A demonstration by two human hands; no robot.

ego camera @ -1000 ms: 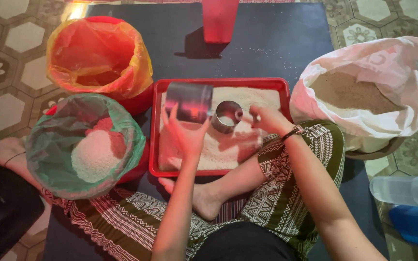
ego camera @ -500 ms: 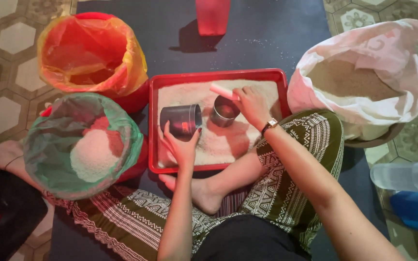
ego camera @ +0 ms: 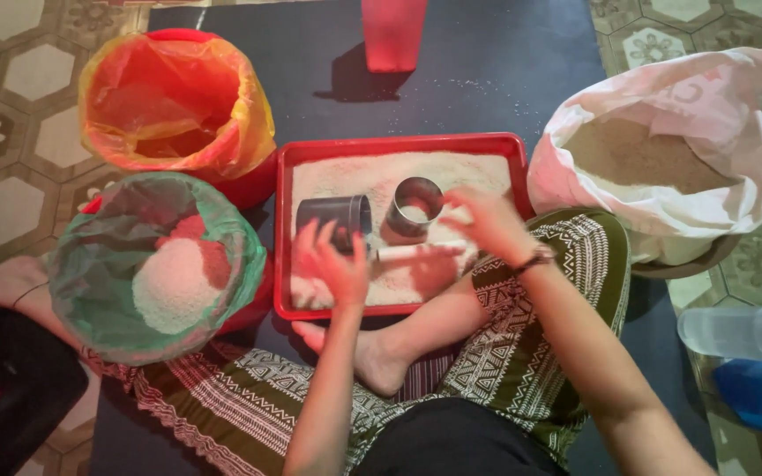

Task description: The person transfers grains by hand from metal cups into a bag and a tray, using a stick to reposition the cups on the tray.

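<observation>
At frame centre, a red rectangular plastic tray [ego camera: 286,231] of white grain held a dark metal cup [ego camera: 332,217] on its side and a smaller upright metal tin [ego camera: 415,205]. The left hand [ego camera: 335,263], grip open, touched the cup; the right hand [ego camera: 485,224], fingers spread, hovered just beside the tin.

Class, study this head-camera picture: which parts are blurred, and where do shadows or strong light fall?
Head view: both the left hand and right hand are motion-blurred over the red tray, while the metal cups stay fairly sharp; the red tumbler casts a dark shadow leftwards on the mat; light is soft, with no strong glare.
</observation>
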